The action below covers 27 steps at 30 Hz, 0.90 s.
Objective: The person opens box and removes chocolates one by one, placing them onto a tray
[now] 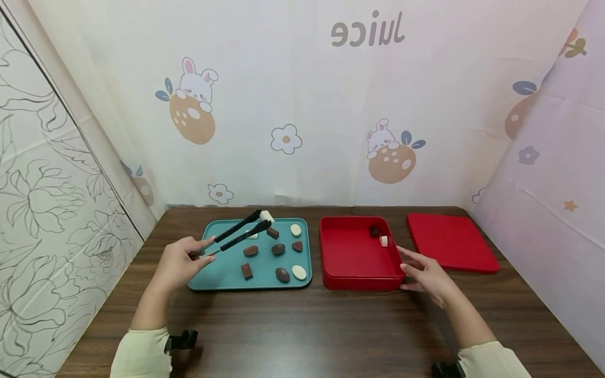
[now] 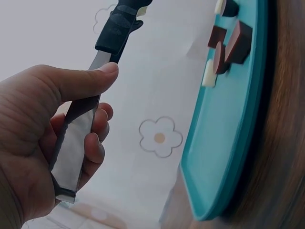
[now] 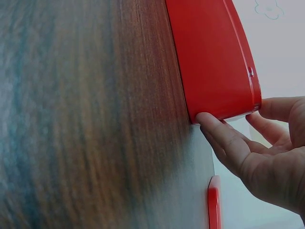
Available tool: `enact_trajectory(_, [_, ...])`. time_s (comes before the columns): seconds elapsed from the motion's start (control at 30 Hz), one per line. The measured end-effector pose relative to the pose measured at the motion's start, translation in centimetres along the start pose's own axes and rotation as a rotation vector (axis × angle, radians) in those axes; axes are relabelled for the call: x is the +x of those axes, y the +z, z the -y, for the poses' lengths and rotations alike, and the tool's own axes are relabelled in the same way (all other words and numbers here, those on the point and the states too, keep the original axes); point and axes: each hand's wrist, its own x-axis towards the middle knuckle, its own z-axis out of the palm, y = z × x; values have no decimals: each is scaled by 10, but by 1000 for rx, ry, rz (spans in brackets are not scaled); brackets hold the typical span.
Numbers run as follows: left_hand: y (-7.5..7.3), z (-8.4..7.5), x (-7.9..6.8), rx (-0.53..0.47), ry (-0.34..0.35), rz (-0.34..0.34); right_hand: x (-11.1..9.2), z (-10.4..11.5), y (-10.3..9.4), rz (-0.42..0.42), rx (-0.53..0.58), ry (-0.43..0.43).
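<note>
My left hand (image 1: 180, 265) grips metal tongs (image 2: 74, 148) with black tips, thumb on one arm and fingers on the other. A small white chocolate piece (image 1: 267, 216) is at the tips, above the far part of a teal tray (image 1: 215, 275). On the tray lie several dark, brown and white chocolates, among them a white oval (image 1: 299, 272) and a brown block (image 1: 246, 271). My right hand (image 1: 427, 278) touches the right side of a red box (image 1: 361, 284) with extended fingers. Inside the box, a dark chocolate (image 1: 374, 231) and a white piece (image 1: 384, 241) lie near the right wall.
A flat red lid (image 1: 449, 241) lies on the wooden table (image 1: 302, 331), right of the box. Behind the table hangs a printed curtain (image 1: 302, 94). Another patterned curtain (image 1: 42, 210) stands along the left side.
</note>
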Motion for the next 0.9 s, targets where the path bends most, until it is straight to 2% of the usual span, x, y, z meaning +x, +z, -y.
enact_trajectory(0.2, [-12,1,-2,25,-50,18,0,0,0,3,2,-4])
enact_trajectory(0.43, [-24,8,-5,84,-60,-2,-1,1,1,-2,-5,-5])
enact_trajectory(0.63, [-30,17,-10,122,-87,-3,-1,1,0,-1,-5,-4])
enact_trajectory(0.9, [-33,26,-15,112,-151,27,0,0,0,-1,-9,2])
